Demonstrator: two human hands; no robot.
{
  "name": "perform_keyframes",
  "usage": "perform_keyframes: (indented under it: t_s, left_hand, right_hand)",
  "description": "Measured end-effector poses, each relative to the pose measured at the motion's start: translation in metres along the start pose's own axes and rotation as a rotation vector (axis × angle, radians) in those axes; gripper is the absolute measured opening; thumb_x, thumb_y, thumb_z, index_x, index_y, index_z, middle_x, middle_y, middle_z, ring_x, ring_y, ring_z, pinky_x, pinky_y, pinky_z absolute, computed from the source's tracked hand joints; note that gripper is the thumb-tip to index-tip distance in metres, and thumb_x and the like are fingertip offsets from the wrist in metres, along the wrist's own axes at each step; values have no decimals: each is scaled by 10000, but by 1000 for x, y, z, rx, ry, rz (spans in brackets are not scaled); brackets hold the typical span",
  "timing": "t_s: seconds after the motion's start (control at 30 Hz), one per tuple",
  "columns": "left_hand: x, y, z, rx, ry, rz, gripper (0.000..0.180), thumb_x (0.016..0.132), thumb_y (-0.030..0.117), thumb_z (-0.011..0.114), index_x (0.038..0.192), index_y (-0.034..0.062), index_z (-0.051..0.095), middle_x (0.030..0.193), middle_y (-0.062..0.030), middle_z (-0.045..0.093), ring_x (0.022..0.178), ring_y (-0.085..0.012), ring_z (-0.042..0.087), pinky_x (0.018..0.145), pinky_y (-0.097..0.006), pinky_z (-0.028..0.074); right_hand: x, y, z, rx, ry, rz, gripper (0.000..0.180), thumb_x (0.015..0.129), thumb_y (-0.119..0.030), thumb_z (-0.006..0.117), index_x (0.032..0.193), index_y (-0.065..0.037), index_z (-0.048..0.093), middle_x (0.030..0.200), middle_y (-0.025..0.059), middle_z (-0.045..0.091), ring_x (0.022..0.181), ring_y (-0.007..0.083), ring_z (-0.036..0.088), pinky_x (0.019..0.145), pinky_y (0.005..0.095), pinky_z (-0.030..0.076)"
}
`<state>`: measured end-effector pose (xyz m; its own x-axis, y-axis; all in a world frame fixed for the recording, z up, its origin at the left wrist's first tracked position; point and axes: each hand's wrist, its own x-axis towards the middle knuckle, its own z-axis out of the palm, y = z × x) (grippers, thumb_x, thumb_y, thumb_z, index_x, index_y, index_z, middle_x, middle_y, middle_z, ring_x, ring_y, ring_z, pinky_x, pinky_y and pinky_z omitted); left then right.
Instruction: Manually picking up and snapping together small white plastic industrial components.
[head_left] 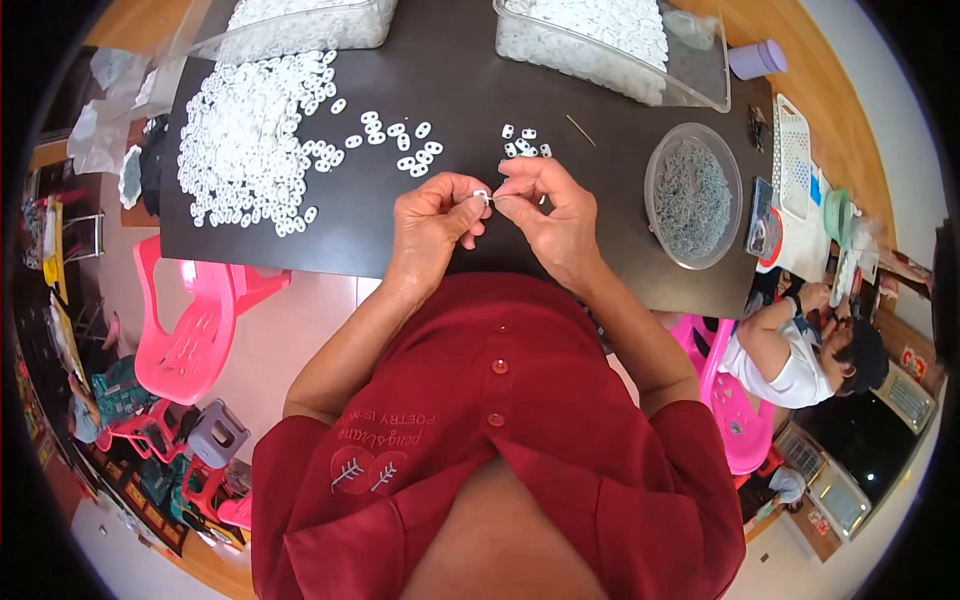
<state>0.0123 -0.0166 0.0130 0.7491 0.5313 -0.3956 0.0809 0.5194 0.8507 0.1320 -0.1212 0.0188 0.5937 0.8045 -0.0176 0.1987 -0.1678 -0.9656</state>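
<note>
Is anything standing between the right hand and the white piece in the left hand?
Nothing visible: the right hand is close beside the white piece pinched in the left hand. Some loose pieces lie beyond, on the table, not between them.

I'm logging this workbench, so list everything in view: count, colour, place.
Table: one, dark, under the work
Oval pieces: uncountable, white, heaped left
Rectangular pieces: several, white, beyond the hands
Thin stick: one, gold, right of those
Bins: two, clear, far edge, white contents
Tub: one, clear, right, grey contents
Cylindrical container: one, lilac, far right
Basket: one, white, right edge
Nearest chairs: two, pink, left and right
Stool: one, grey, lower left
Nearest coworker: one, white top, right
Edge clutter: too small to count
Held piece: one, white, in left fingertips
Shirt: one, maroon, foreground
Left hand: one, bare, pinching that piece
Right hand: one, bare, fingertips beside it
</note>
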Motion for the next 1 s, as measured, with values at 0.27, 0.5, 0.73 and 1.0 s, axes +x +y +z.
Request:
perform_keyframes:
  t_s: [0.27,0.5,0.73,1.0]
  left_hand:
    - [-4,-1,-1,68,10,67,73,859,46,574,892,-9,608,735,-30,591,599,-70,522,493,-195,428]
    - [-13,-2,2,227,147,153,96,858,61,585,919,-4,620,727,-7,586,595,-56,519,492,-186,419]
    - [-19,-4,-3,307,202,195,51,833,19,582,844,-19,614,664,-13,549,553,-54,499,462,-201,400]
    - [-19,-12,-11,316,241,178,55,834,15,570,836,-3,622,640,-2,552,527,-50,493,448,-194,396]
  right_hand:
    - [-1,-1,6,-2,-7,-26,273,773,61,616,1033,1,561,798,39,612,726,76,572,682,228,468]
    - [-3,-1,19,29,13,-48,225,768,64,616,982,2,581,805,22,601,736,66,567,684,216,466]
    - [-5,5,28,112,-27,11,181,781,55,596,957,8,590,812,19,598,748,67,571,701,221,470]
    - [-1,14,39,-84,-34,-130,146,802,47,570,946,26,583,811,48,610,733,79,580,680,235,482]
